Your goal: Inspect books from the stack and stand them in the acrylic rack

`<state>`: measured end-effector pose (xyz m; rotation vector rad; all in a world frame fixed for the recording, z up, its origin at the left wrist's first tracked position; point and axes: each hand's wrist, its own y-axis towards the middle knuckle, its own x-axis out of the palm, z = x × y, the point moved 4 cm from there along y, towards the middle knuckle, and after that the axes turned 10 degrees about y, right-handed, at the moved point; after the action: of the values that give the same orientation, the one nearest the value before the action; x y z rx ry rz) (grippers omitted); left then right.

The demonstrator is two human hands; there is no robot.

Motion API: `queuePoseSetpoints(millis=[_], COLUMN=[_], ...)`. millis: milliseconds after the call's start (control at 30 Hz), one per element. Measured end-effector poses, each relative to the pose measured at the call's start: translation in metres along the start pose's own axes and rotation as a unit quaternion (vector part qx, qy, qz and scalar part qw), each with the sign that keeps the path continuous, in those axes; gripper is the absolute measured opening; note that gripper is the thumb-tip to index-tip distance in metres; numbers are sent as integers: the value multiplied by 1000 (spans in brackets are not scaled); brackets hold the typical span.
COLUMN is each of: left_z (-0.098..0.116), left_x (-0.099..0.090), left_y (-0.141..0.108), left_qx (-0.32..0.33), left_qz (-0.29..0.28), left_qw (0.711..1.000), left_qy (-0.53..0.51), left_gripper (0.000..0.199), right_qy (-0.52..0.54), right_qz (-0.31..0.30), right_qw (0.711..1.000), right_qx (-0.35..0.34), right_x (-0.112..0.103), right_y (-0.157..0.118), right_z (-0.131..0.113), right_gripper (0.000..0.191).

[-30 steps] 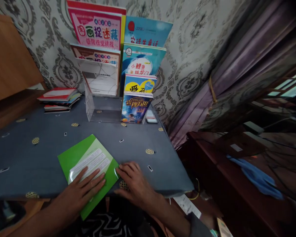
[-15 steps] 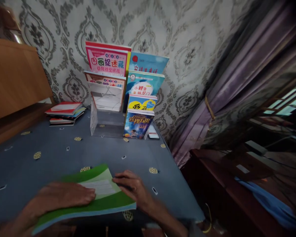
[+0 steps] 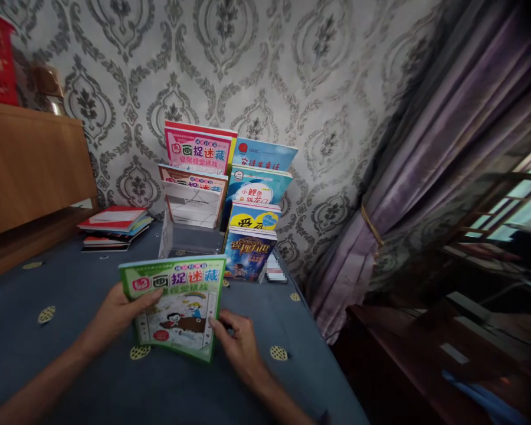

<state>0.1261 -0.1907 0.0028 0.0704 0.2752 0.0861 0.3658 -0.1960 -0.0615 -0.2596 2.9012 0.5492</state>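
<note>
Green-bordered picture book (image 3: 177, 321), one, front cover facing the wearer; it is tilting upright above the patterned tablecloth (image 3: 92, 378), before the stand, its lower edge perhaps clearing the cloth, though the view is hardly settling this; left hand (image 3: 123, 307), gripping the book's left side, thumb lying across the cover; right hand (image 3: 239, 342), pinching the right edge, thumb pressing on the front; clear acrylic book stand (image 3: 190, 241), standing behind, holding two columns; pink picture book (image 3: 199, 150), leaning at the upper left; white-covered book (image 3: 192, 206), resting lower in that column; dark blue book (image 3: 248, 257), occupying the front right; pile of thin books (image 3: 115, 227), lying left of the stand; purple curtain (image 3: 407, 159), hanging at right, gathered by a tie.
</note>
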Motion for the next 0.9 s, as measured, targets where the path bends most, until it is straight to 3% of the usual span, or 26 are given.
queuePoseSetpoints(millis=[133, 233, 333, 367, 433, 500, 567, 633, 733, 900], left_z=[-19, -36, -65, -75, -92, -104, -111, -114, -115, -116], left_x=[16, 19, 11, 6, -2, -3, 1, 4, 8, 15], left_y=[13, 18, 22, 23, 23, 21, 20, 20, 22, 28], left_qx=[-53, -74, -26, 12, 82, 132, 156, 161, 162, 189], left_qz=[-57, -116, -130, -106, -59, -61, -90, -100, -94, -100], left_qw=[995, 990, 981, 965, 898, 834, 807, 798, 795, 796], left_qy=[-66, -41, 140, 240, 429, 532, 563, 573, 577, 566], left_gripper=[60, 72, 73, 71, 64, 57, 54, 55, 58, 60], right_qy=[97, 145, 114, 78, -11, -83, -132, -184, -260, -286], right_qz=[-15, -39, -91, -104, -120, -133, -149, -149, -122, -109], right_qw=[993, 981, 971, 970, 969, 965, 958, 953, 950, 952], right_qx=[71, 123, 190, 205, 216, 212, 207, 192, 121, -3], right_x=[3, 2, 1, -1, -4, -5, -5, -6, -7, -4], right_y=[-1, -3, -7, -8, -10, -9, -7, -3, 1, -3], right_z=[2, 10, 24, 29, 35, 35, 33, 30, 28, 36], right_gripper=[54, 53, 49, 46, 38, 32, 30, 28, 6, 20])
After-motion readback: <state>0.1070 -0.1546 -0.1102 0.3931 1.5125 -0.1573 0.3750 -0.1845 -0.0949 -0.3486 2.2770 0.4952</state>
